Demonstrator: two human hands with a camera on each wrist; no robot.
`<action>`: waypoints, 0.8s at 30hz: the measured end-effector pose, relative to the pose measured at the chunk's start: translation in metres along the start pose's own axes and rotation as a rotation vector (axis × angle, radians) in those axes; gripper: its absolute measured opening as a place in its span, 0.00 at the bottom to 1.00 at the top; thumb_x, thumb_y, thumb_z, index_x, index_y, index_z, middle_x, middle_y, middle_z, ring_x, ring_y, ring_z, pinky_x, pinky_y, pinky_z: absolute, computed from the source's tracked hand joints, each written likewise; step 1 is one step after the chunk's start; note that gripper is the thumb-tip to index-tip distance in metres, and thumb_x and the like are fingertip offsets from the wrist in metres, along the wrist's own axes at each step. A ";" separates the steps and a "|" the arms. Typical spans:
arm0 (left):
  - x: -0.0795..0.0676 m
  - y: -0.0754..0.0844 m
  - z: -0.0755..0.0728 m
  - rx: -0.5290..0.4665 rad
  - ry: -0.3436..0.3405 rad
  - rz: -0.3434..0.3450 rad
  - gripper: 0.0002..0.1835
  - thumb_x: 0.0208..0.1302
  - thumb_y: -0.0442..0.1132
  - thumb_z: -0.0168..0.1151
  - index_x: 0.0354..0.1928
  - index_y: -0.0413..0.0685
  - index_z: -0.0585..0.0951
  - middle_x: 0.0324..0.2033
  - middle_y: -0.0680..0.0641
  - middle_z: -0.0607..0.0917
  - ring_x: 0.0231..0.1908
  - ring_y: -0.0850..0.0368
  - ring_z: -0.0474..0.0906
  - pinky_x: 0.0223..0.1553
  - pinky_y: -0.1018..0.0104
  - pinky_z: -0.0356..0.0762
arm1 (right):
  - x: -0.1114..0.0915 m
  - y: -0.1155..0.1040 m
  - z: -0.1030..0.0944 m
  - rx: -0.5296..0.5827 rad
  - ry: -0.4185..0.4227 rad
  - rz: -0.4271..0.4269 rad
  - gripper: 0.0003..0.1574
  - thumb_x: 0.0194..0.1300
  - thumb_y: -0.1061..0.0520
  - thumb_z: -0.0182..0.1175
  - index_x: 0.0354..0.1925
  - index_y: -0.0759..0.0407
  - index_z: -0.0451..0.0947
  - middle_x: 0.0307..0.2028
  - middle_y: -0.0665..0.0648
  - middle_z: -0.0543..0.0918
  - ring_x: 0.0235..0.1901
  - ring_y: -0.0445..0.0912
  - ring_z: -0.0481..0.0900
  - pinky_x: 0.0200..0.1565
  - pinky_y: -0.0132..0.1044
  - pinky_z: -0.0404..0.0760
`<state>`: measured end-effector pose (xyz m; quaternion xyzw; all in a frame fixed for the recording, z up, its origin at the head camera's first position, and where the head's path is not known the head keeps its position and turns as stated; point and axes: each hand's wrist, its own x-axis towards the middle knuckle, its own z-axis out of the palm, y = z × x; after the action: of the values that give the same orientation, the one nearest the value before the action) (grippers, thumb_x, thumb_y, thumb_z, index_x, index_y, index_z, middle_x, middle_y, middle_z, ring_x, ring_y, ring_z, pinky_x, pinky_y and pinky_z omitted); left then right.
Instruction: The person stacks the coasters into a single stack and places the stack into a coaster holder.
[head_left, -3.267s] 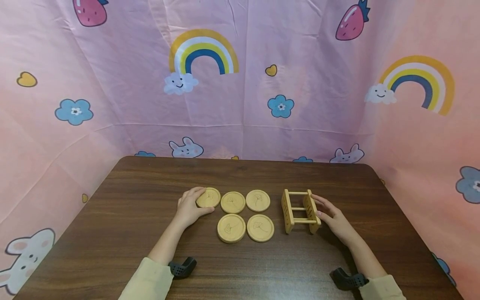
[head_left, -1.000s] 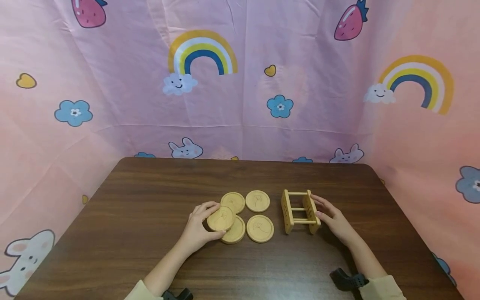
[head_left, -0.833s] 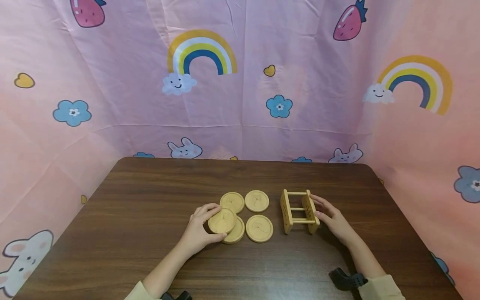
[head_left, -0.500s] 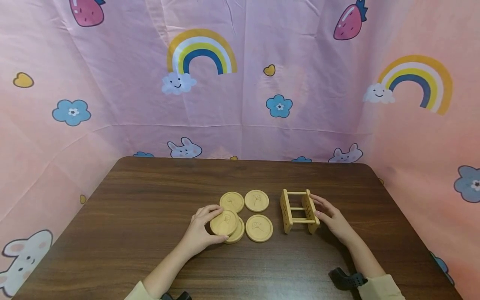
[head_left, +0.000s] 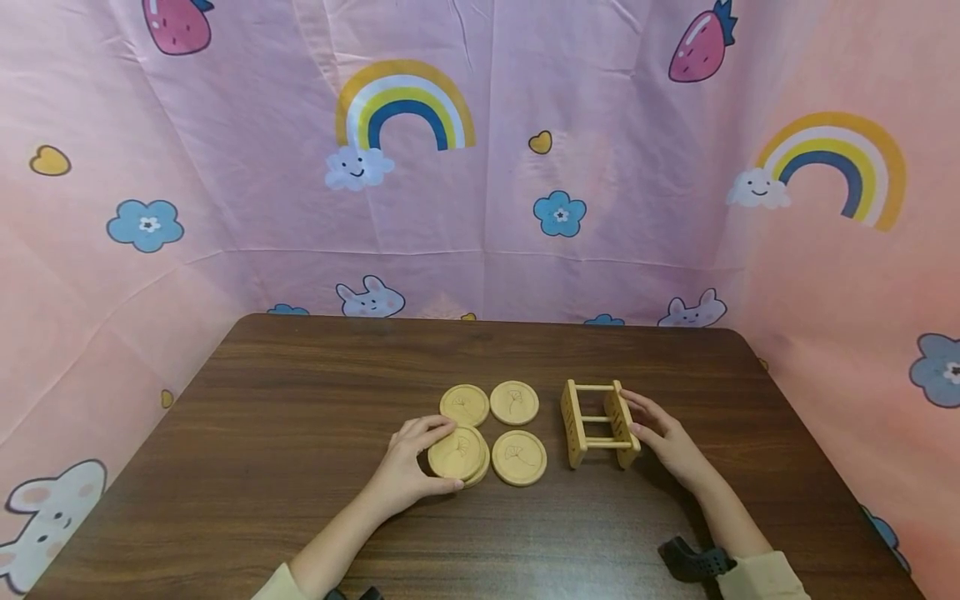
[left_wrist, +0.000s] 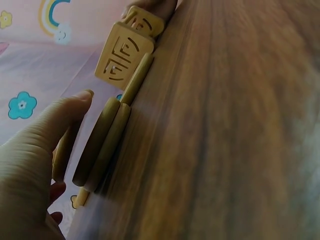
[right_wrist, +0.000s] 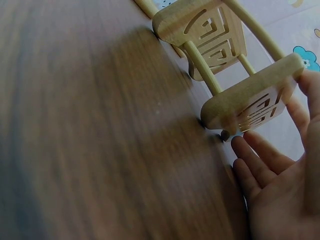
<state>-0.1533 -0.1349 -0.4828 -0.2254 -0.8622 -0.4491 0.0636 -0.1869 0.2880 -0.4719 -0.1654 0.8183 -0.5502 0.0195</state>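
Note:
My left hand [head_left: 405, 462] holds a round wooden coaster [head_left: 457, 454] with a leaf drawing by its edges, thumb in front and fingers behind. In the left wrist view this coaster [left_wrist: 65, 152] is close over a stack of two coasters [left_wrist: 102, 145], nearly aligned with it in the head view. Further coasters lie flat: a back-left coaster [head_left: 463, 403], a back-right coaster [head_left: 514, 402] and a front-right coaster [head_left: 519, 457]. My right hand [head_left: 671, 442] touches the outer right side of a wooden coaster rack [head_left: 596, 425], fingers extended; in the right wrist view the rack [right_wrist: 250, 85] has cut-out panels and rods.
Everything rests on a dark brown wooden table [head_left: 300, 383]. A pink and purple patterned cloth [head_left: 480, 208] hangs behind and at both sides. A black strap device [head_left: 693, 560] sits on my right wrist.
My left hand picked up the back-left-most coaster and brought it right and forward, over the front-left stack, covering more of it lately. My right hand and the rack have stayed put.

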 end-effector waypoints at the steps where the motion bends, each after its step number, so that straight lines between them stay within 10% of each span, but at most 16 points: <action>1: 0.000 0.000 0.000 -0.002 -0.003 0.002 0.44 0.36 0.52 0.81 0.60 0.48 0.77 0.59 0.54 0.73 0.61 0.54 0.61 0.58 0.42 0.52 | 0.000 0.000 0.000 0.001 0.000 -0.002 0.31 0.72 0.59 0.52 0.70 0.61 0.59 0.64 0.69 0.66 0.60 0.50 0.65 0.55 0.52 0.67; 7: 0.000 0.000 0.001 -0.004 -0.020 0.022 0.44 0.37 0.50 0.81 0.61 0.46 0.77 0.60 0.56 0.73 0.61 0.54 0.61 0.58 0.43 0.51 | 0.000 0.000 0.001 0.009 0.005 -0.004 0.31 0.72 0.60 0.52 0.70 0.61 0.59 0.64 0.69 0.66 0.61 0.55 0.64 0.56 0.61 0.63; 16: 0.000 0.000 0.002 -0.004 -0.038 0.018 0.44 0.38 0.52 0.80 0.61 0.47 0.77 0.60 0.58 0.72 0.62 0.54 0.61 0.58 0.44 0.53 | -0.001 0.000 0.000 -0.004 0.005 -0.005 0.31 0.72 0.59 0.52 0.70 0.60 0.60 0.64 0.67 0.66 0.59 0.43 0.66 0.53 0.37 0.69; 24: 0.000 0.000 0.002 -0.009 -0.070 -0.006 0.44 0.40 0.52 0.79 0.62 0.46 0.75 0.61 0.58 0.72 0.63 0.52 0.61 0.58 0.41 0.53 | 0.000 0.001 0.000 -0.015 0.011 -0.011 0.31 0.72 0.59 0.53 0.70 0.60 0.60 0.64 0.67 0.67 0.60 0.45 0.65 0.54 0.42 0.69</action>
<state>-0.1532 -0.1335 -0.4838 -0.2386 -0.8626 -0.4451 0.0311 -0.1869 0.2885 -0.4733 -0.1672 0.8214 -0.5451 0.0108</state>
